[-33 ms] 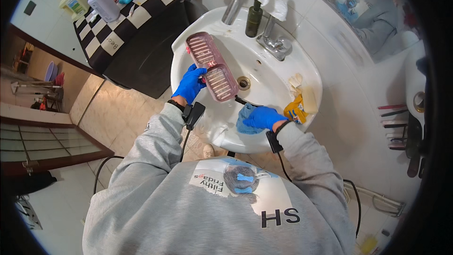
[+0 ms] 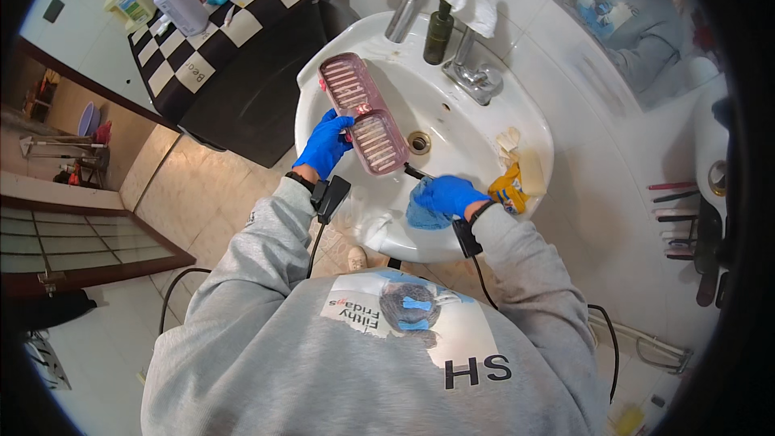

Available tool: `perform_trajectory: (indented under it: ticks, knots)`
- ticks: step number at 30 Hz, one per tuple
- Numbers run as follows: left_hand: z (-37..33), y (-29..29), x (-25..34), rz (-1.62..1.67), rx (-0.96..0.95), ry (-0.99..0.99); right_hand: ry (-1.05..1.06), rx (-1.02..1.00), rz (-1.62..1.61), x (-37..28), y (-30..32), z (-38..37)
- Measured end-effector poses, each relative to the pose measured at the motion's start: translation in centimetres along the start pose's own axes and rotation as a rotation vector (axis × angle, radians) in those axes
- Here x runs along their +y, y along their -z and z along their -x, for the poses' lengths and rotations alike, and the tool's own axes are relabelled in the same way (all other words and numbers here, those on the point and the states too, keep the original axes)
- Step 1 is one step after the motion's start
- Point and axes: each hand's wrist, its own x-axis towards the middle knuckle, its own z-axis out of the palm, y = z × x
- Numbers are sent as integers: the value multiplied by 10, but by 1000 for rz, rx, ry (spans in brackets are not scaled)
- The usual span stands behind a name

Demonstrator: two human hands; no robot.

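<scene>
My left hand, in a blue glove, grips the side of a pink two-part soap dish with pale slatted inserts. The dish is tilted over the left part of the white sink. My right hand, also gloved in blue, is closed on a blue cloth at the sink's near rim. A short black piece shows between the dish's lower corner and the cloth; its kind and whether my fingers touch it, I cannot tell.
A chrome faucet and a dark green pump bottle stand at the sink's back. On its right rim lie a yellow wrapper and a pale soap bar. Bottles, one of them lilac, stand on the checkered cover at left.
</scene>
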Motion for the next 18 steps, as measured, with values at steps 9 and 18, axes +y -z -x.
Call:
perform_trajectory:
  ticks: [9,18]
  knots:
    - [46,-3,34,110,141,-67,-225,280,94,-10,-49,-145]
    - [59,24,31,168,191,-146,-258,129,-856,-12,14,-64]
